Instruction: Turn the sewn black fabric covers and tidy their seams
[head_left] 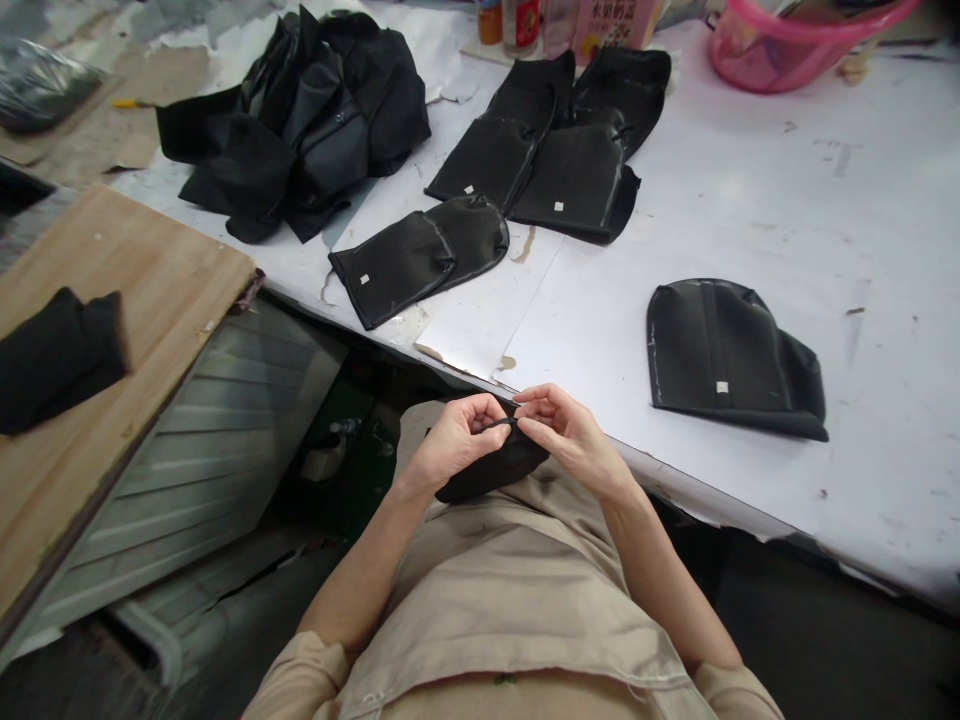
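Note:
Close to my body, over the lap, a small black fabric piece (495,468) hangs from both hands at the table's front edge. My left hand (457,437) pinches its upper edge between thumb and curled fingers. From the other side my right hand (562,432) pinches the same edge, its thumb almost meeting the left one. The fingers hide most of the gripped edge. On the table to the right lies a black sewn pouch (720,345) with a small white tag. Beyond my hands, several similar black pouches (570,175) lie overlapping.
A crumpled heap of black material (322,120) sits on the white table (870,260) at the back left. A pink basin (772,50) and bottles (520,25) stand at the far side. Left is a wooden board (150,270) with a folded black piece (64,355).

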